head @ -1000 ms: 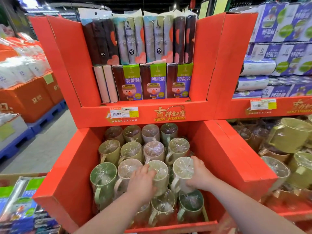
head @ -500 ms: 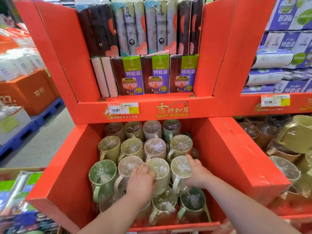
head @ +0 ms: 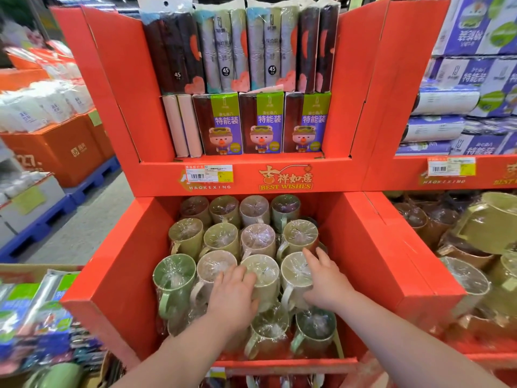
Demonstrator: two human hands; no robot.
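Red bin wall near right — left hand round olive mug, right hand round cream mug.

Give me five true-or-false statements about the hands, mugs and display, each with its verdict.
1. The mugs are wrapped in clear film. True.
2. The left hand hangs idle. False: it grips the olive mug in the bin.
3. The right hand holds the cream mug. True.
4. The bin is blue. False: it is red.
5. The shelf above the mugs is bare. False: packs stand on it.
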